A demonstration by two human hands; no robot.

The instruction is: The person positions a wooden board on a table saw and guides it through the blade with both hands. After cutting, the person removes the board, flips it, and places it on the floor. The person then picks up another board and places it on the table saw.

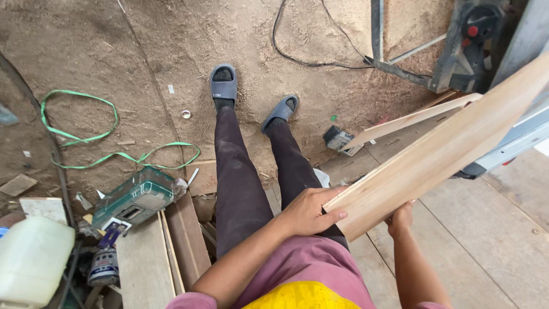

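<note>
A long pale wooden board (440, 149) slants from my lap up to the right edge of the head view. My left hand (309, 213) grips its near end, with the thumb along the edge. My right hand (400, 218) holds the same board from underneath, mostly hidden by it. A second thin board (412, 120) lies just behind it. My legs in dark trousers and grey slippers (223, 83) stretch out over the sawdust-covered floor.
A green power tool (134, 197) lies at the left beside wood offcuts (146, 263), a small can (104, 266) and a white plastic jug (31, 260). A green strap (86, 137) and black cable (297, 57) cross the floor. A saw table (474, 46) stands at top right.
</note>
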